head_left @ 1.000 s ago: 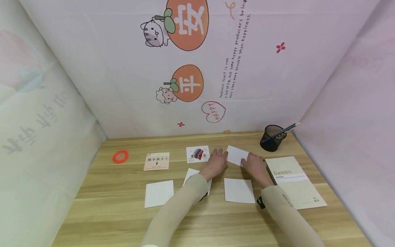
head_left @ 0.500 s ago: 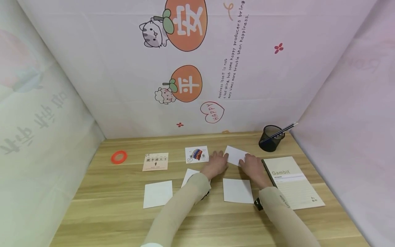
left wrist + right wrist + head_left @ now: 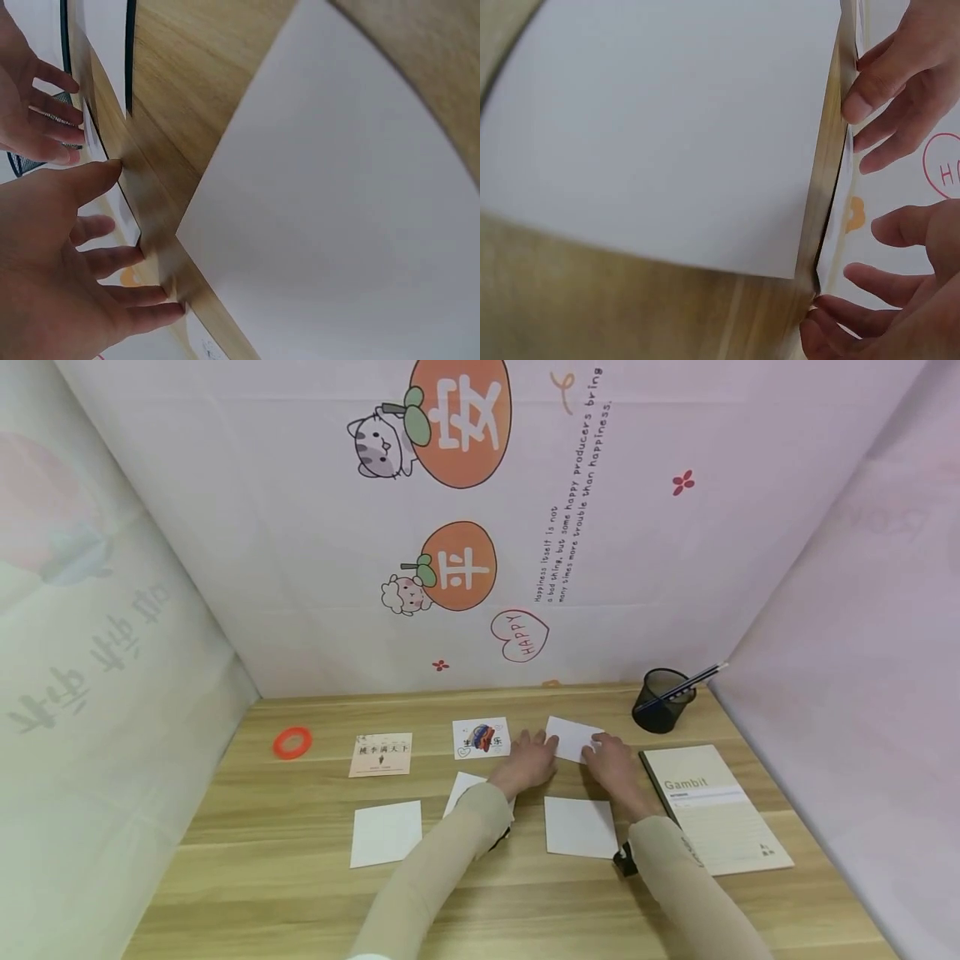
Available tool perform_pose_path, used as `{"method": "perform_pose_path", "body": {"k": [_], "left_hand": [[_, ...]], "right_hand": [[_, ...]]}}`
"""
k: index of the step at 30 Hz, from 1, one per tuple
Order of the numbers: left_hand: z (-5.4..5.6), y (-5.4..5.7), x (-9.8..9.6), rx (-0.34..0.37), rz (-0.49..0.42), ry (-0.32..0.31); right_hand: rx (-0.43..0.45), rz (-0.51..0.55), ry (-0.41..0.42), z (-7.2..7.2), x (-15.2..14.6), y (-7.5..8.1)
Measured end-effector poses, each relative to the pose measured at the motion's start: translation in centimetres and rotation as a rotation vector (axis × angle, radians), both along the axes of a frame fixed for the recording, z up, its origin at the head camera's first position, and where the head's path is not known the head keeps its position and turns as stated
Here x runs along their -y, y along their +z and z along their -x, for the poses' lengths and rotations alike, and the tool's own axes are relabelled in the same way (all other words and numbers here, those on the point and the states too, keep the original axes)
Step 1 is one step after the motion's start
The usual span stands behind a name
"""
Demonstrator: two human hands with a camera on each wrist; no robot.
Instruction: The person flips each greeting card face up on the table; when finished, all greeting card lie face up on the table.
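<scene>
A blank white card (image 3: 573, 739) lies at the back of the table, between my two hands. My left hand (image 3: 527, 763) is at its left edge, fingers spread and lightly bent; in the left wrist view the thumb (image 3: 105, 176) reaches that edge. At the opposite edge is my right hand (image 3: 617, 772), whose lower fingertips (image 3: 819, 301) touch near a corner in the right wrist view. Left of my left hand lies a card with a colourful drawing (image 3: 482, 738). Under my left forearm, another white card (image 3: 461, 789) is partly hidden. A white card (image 3: 581, 827) lies nearer the front.
Further left are a printed beige card (image 3: 381, 755), a white card (image 3: 386, 834) and a red ring (image 3: 292, 742). On the right are a Gambit notebook (image 3: 716, 810) and a black mesh cup (image 3: 657, 714) holding pencils (image 3: 686, 683). Fabric walls (image 3: 615, 635) enclose the table (image 3: 247, 877).
The blank card between my hands has shifted slightly left and turned a little. My right hand has moved slightly left with it, while my left hand stays almost in place.
</scene>
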State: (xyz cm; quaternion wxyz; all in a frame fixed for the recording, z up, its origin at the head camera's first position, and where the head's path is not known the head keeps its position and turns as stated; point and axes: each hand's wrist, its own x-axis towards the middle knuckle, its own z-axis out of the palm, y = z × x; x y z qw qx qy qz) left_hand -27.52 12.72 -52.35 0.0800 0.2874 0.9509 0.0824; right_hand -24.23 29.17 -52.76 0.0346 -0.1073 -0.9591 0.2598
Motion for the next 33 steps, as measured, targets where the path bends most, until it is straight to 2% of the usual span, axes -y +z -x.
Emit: {"method": "perform_pose_path", "body": {"k": [5,8,11,14,19,29,33], "left_hand": [[0.2,-0.2,-0.3,0.020,-0.048,0.041],[0.3,-0.4,-0.4,0.031,-0.068,0.057],[0.4,-0.6,-0.6,0.010,-0.078,0.070],[0.4,-0.9,-0.7,-0.047,-0.101,0.084],[0.5,-0.7,-0.7,-0.129,-0.118,0.097],[0.7,-0.4,-0.5,-0.166,-0.126,0.073],[0.8,-0.3,-0.5,-0.195,-0.118,0.068]], "right_hand": [[-0.030,0.103,0.059,0.2,-0.2,-0.2],[-0.018,0.118,0.109,0.2,-0.4,-0.3],[-0.012,0.113,0.143,0.2,-0.7,-0.5],[-0.044,0.091,0.167,-0.1,-0.8,-0.5],[-0.083,0.032,0.168,-0.4,-0.7,-0.4],[-0.128,-0.026,0.178,-0.7,-1.1,-0.5],[-0.136,0.020,0.158,-0.8,-1.2,-0.2]]}}
